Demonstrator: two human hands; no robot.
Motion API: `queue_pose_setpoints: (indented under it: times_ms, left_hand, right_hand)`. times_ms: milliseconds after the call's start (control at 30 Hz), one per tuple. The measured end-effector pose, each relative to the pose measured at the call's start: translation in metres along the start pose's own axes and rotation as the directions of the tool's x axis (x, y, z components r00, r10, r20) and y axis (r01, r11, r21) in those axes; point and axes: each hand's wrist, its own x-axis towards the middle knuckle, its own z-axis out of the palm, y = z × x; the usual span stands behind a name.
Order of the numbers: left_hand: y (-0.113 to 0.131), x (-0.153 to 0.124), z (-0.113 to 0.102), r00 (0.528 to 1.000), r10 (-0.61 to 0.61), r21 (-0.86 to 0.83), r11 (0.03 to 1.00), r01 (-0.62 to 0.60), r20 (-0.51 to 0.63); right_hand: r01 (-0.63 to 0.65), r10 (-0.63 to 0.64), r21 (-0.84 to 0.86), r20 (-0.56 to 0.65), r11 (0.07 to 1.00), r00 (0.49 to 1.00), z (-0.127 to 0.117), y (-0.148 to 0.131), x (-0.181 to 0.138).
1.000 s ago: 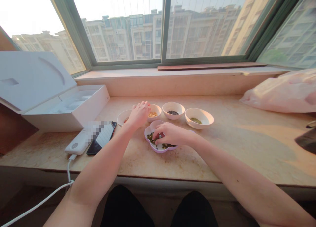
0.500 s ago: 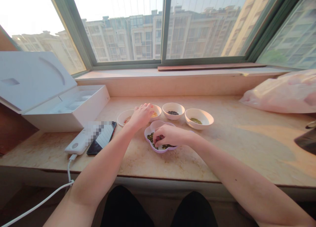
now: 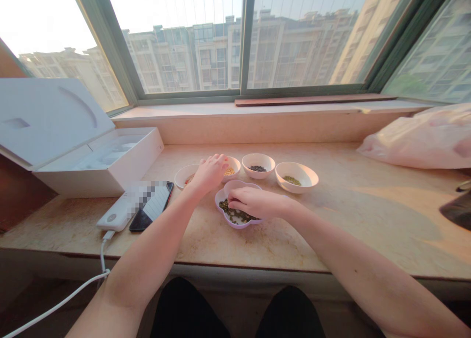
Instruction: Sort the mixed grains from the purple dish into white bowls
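Observation:
My right hand (image 3: 252, 201) reaches into a lavender flower-shaped dish (image 3: 221, 212), its fingers bent down and closed together. Small dark green and black beans (image 3: 235, 214) lie mixed in that dish; whatever sits between the fingertips is hidden. My left hand (image 3: 212, 171) rests over the side of a white bowl of yellow grains (image 3: 231, 170), palm down, fingers stretched out. Partly behind the left wrist stands a white bowl with reddish contents (image 3: 180, 177). Farther right are a white bowl of black beans (image 3: 258, 161) and a white bowl of green beans (image 3: 296, 175).
An open white box (image 3: 110, 164) stands at the left. In front of it lie a white power bank (image 3: 114, 215) with a cable (image 3: 69, 299) and a dark phone (image 3: 152, 209). A pinkish plastic bag (image 3: 423, 137) sits at the right, with a dark object (image 3: 458, 210) nearer.
My right hand has lifted slightly within the lavender dish, and more of the beans below it show. The left hand stays almost still over its bowl.

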Motion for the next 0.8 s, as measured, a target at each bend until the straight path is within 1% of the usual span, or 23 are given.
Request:
queue_pose_setpoints:
  times_ms: [67,200,367,467,533,600,667,733,800]
  left_hand:
    - [0.0,0.0,0.0,1.0,-0.005,-0.001,1.0,0.005,-0.007]
    - [0.0,-0.001,-0.001,0.999,-0.024,-0.007,1.0,0.023,-0.03]
    - [-0.003,0.0,-0.003,0.995,-0.046,-0.025,0.999,0.044,-0.083]
    - [-0.002,0.002,-0.004,0.992,-0.016,-0.082,0.997,0.006,-0.126]
    - [0.002,0.001,-0.005,0.985,0.027,-0.161,0.985,-0.055,-0.173]
    - [0.009,-0.001,-0.006,0.972,0.078,-0.26,0.956,-0.136,-0.222]
    - [0.016,-0.005,-0.006,0.96,0.127,-0.354,0.911,-0.213,-0.251]
    - [0.022,-0.008,-0.005,0.949,0.173,-0.41,0.871,-0.272,-0.262]
    - [0.026,-0.009,-0.003,0.94,0.204,-0.429,0.848,-0.31,-0.275]
  right_hand:
    - [0.003,-0.002,0.034,-0.046,0.999,0.999,-0.001,0.0,-0.001]
    - [0.01,-0.002,0.089,-0.086,0.996,0.996,-0.001,0.002,-0.002]
    - [-0.016,0.024,0.104,-0.074,0.994,0.997,-0.002,0.002,-0.003]
    - [-0.053,0.07,0.164,-0.1,0.985,0.993,-0.005,0.005,-0.002]
    - [-0.086,0.133,0.246,-0.18,0.965,0.975,-0.007,0.011,0.0]
    - [-0.099,0.215,0.378,-0.278,0.92,0.936,-0.01,0.017,0.001]
    - [-0.072,0.29,0.545,-0.326,0.836,0.9,-0.013,0.023,0.001]
    - [-0.031,0.357,0.706,-0.32,0.708,0.877,-0.016,0.028,0.002]
    - [0.009,0.401,0.814,-0.295,0.58,0.867,-0.016,0.031,0.002]
